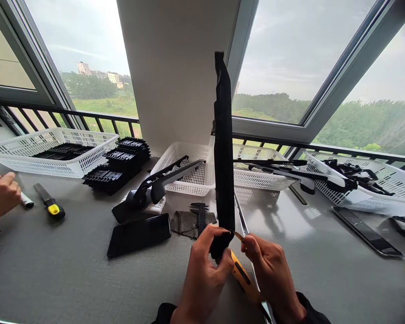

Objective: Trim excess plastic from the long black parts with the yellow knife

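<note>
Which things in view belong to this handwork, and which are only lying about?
Seemingly in use:
long black part (left hand)
thin yellowish strip (right hand)
yellow-handled tool between the hands

Seemingly just lying about:
black phone
caliper
stacked black parts

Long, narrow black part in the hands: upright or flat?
Upright: the black part rises steeply from the left hand, its top above the white perforated baskets.
</note>
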A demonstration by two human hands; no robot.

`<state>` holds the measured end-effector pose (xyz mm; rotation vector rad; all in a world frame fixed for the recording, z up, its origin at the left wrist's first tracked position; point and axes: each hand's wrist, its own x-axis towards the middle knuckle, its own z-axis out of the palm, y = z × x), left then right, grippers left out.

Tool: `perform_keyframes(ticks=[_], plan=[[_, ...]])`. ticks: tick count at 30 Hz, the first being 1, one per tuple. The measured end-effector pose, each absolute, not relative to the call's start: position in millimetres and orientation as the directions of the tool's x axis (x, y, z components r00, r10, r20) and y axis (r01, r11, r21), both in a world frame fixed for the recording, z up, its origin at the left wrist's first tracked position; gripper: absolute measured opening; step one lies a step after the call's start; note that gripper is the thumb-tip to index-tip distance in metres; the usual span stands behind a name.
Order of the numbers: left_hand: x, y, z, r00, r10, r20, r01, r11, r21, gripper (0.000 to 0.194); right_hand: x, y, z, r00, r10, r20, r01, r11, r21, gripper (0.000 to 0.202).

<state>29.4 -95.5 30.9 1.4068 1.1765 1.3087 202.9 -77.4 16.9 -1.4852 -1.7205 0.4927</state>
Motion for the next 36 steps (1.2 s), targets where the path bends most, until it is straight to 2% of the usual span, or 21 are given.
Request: perform_keyframes(ticks=[3, 9, 14, 19, 25, 36], plan=[[29.5, -94.7, 31.6, 0.010, 0.980, 0.199, 0.091, -0.199, 0.976, 0.019, 200.4, -78.0, 15.4, -0.059, 0.949, 0.309, 0.647, 0.272, -0.713, 0.076], [28.7, -94.8, 31.3, 0.032, 0.977, 0.209, 0.112, -0.211, 0.971, 0.021, 204.8, -76.5, 13.4, 0.000, 0.954, 0.299, 0.659, 0.225, -0.717, 0.078], [29.4, -95.3, 29.2, 0.014, 0.977, 0.214, 0.134, -0.214, 0.968, 0.020, 204.9, -76.7, 14.7, -0.069, 0.955, 0.287, 0.669, 0.258, -0.697, 0.077], [27.5, -96.1, 27.7, 0.014, 0.979, 0.203, 0.116, -0.203, 0.972, 0.022, 206.5, -75.8, 17.7, -0.006, 0.960, 0.279, 0.672, 0.211, -0.710, 0.080], [27.2, -93.4, 30.4, 0.018, 0.980, 0.198, 0.043, -0.198, 0.979, 0.019, 199.8, -77.7, 20.2, -0.086, 0.959, 0.268, 0.662, 0.256, -0.704, 0.078], [22.7, -95.1, 31.4, 0.000, 0.976, 0.220, 0.016, -0.219, 0.975, 0.018, 200.2, -75.9, 18.6, -0.074, 0.966, 0.250, 0.692, 0.230, -0.685, 0.080]])
